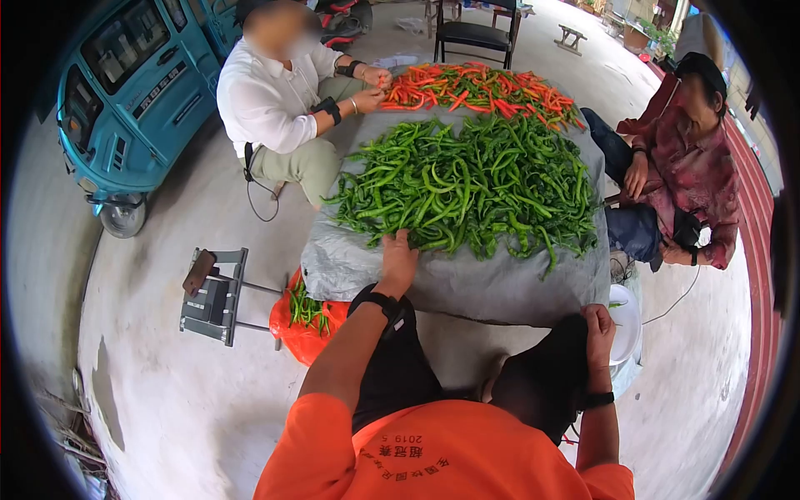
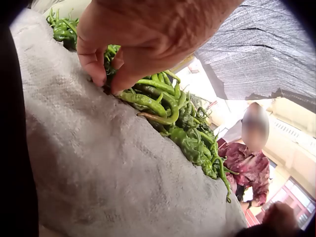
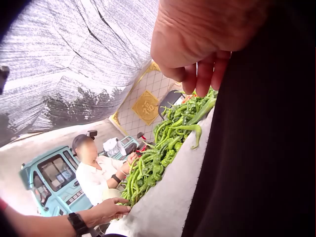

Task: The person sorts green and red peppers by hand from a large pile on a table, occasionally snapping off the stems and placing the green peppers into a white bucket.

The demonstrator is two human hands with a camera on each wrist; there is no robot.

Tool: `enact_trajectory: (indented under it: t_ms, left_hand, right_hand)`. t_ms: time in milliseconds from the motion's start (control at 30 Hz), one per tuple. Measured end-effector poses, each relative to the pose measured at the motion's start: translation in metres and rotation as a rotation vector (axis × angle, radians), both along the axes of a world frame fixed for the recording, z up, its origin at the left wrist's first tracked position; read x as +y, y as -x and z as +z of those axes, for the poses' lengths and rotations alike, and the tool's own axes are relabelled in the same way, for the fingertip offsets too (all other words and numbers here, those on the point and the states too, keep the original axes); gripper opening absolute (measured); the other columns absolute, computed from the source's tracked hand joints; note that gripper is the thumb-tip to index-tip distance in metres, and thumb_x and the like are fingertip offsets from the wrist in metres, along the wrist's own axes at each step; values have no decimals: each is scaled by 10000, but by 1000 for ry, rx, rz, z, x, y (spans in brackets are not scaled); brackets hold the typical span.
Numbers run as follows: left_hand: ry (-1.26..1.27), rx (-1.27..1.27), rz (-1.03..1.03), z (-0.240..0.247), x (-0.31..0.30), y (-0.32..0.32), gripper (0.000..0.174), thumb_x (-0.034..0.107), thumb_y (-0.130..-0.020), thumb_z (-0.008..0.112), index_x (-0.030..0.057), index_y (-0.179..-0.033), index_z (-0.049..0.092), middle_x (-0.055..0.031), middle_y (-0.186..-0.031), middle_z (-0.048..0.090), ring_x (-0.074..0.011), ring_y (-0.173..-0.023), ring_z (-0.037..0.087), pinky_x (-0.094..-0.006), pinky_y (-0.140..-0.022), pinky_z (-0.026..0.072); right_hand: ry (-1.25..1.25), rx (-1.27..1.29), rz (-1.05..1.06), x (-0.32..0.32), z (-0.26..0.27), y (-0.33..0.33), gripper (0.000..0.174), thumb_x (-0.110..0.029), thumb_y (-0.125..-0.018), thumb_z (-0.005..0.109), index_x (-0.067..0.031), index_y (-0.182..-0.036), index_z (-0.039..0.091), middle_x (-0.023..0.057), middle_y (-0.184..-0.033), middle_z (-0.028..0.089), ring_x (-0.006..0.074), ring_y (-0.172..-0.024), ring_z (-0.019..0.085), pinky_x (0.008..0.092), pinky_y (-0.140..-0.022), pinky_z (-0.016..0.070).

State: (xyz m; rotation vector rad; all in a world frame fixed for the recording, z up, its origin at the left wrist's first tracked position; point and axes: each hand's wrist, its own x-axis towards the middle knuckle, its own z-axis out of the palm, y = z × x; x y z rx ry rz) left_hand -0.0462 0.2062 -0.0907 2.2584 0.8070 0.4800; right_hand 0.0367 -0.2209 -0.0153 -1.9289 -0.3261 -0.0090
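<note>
A broad heap of green chili peppers (image 1: 467, 187) covers the middle of the grey sheet (image 1: 508, 287) on the table. At its near edge, slightly left, is my left hand (image 1: 400, 260). In the left wrist view the thumb and fingertips (image 2: 118, 88) pinch at a green chili pepper, mostly hidden by the hand. My right hand (image 1: 598, 329) rests at my dark trouser knee, beside the table's near right corner. Its fingers (image 3: 203, 79) hang loosely curled with nothing in them in the right wrist view.
Red chili peppers (image 1: 492, 87) form a heap at the far end. A person in white (image 1: 271, 92) sits left and one in a patterned shirt (image 1: 696, 179) right. A white bucket (image 1: 625, 325) stands right; a red bag (image 1: 300, 337) and folding stool (image 1: 208, 308) stand left.
</note>
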Motion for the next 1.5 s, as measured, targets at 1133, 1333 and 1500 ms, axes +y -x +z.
enact_trajectory:
  t_ms: [1133,1333,1500]
  left_hand:
    - [-470,445,405,9,90,-22,234,316,-804,621,159,-974,652,-63,-1050,539,-257,-1055,465,-386,-880,373]
    - [-443,293,510,15,82,-32,245,297,-806,614,139,-993,618,-47,-1057,524,-257,-1046,457,-380,-871,354]
    - [-460,387,375,-9,97,-31,242,219,-741,643,165,-976,632,-46,-1066,542,-264,-1063,440,-391,-876,344]
  right_hand:
    - [74,-2,26,8,2,-2,182,-140,-891,532,8,-816,606,36,-769,620,118,-754,563,248,-745,440]
    - [82,14,8,7,-1,-3,179,-141,-891,534,4,-814,606,38,-770,622,122,-755,569,249,-740,441]
    - [90,15,15,7,1,-2,166,-129,-887,541,6,-814,603,39,-770,622,119,-760,568,248,-737,441]
